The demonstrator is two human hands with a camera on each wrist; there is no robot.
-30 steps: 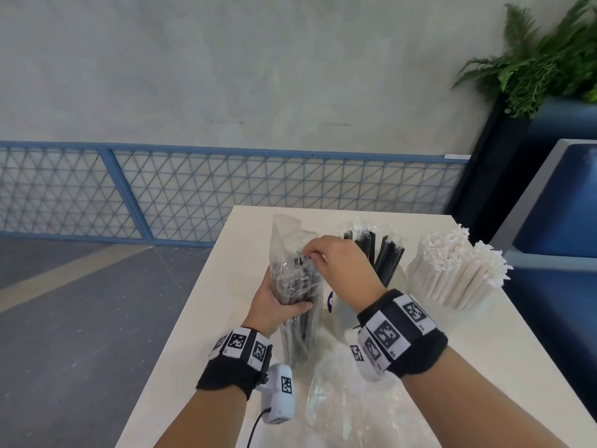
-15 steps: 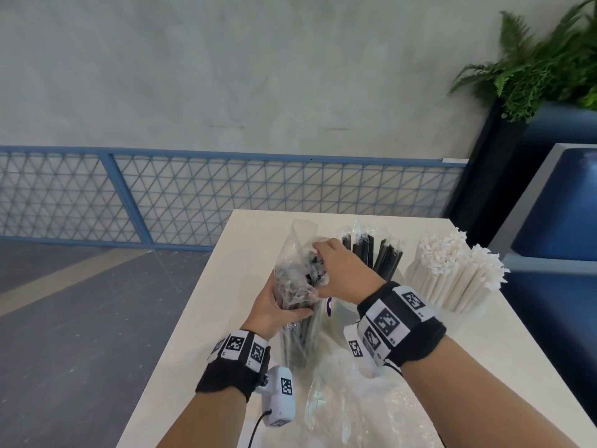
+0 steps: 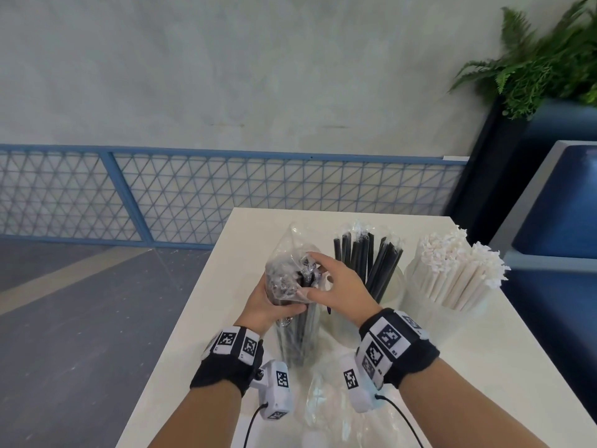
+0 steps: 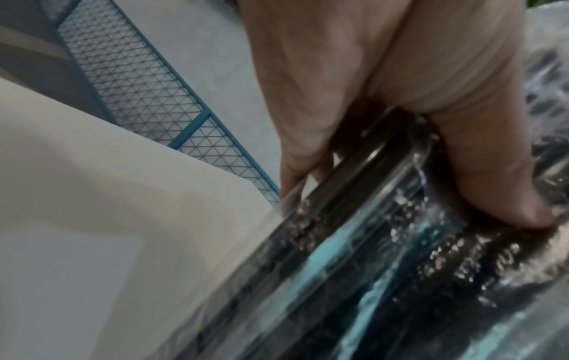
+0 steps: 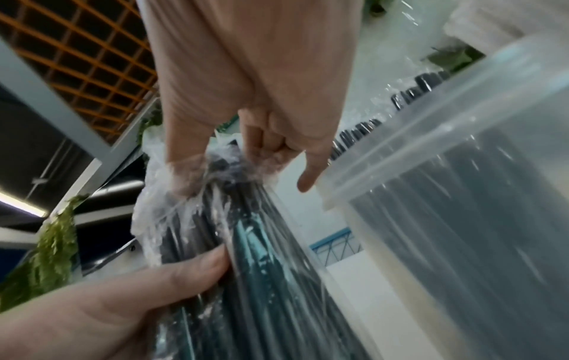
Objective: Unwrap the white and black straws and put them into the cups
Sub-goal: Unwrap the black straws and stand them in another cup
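Left hand: the left hand point(image 3: 269, 303) wraps round the middle of the bag of black straws point(image 3: 295, 321), thumb across the front, and holds it upright on the table point(image 3: 484, 367).
Right hand: the right hand point(image 3: 336, 286) reaches into the bag's open top, thumb and fingers pinching straw tips and loose plastic; the little finger sticks out free.
Cups: just right of the bag, a clear cup point(image 3: 392, 287) holds black straws point(image 3: 368, 263); further right, white straws point(image 3: 458, 273) stand in another cup.
Edges: the bag stands near the table's left edge, with floor beyond; bare tabletop lies behind the cups.
Front: empty plastic wrap point(image 3: 326, 405) lies between the wrists.
Right wrist view only: the fingers point(image 5: 264, 143) curled into the crumpled bag mouth, and the clear cup's rim point(image 5: 431, 131) close beside them.
Left wrist view only: the left thumb point(image 4: 492, 170) pressing the plastic.
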